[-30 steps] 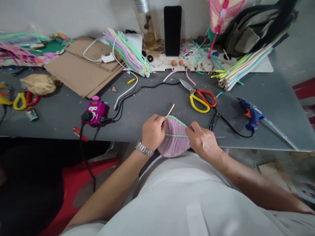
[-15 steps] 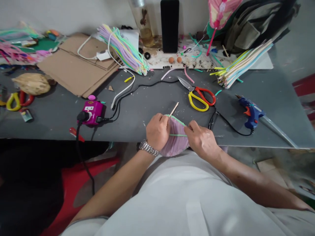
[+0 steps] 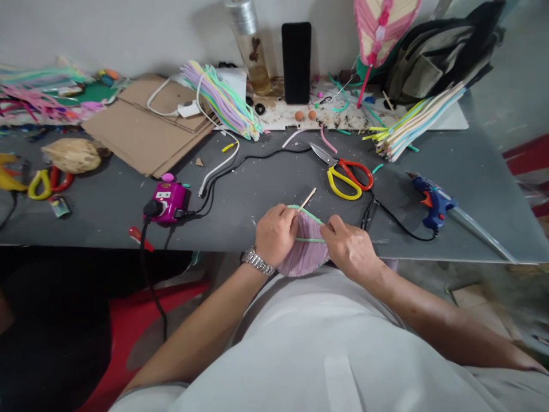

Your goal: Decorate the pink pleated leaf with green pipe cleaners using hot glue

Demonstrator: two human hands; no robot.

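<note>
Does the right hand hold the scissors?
No, the scissors lie apart on the table, beyond the right hand, which is on the pink piece.

A: Where does this view look from?
B: The person's head, facing forward and down past their chest (image 3: 317,349).
A: How near?
B: Close above the left hand (image 3: 277,236) and right hand (image 3: 351,252), with the worktop (image 3: 240,220) reaching to the wall (image 3: 128,34).
</note>
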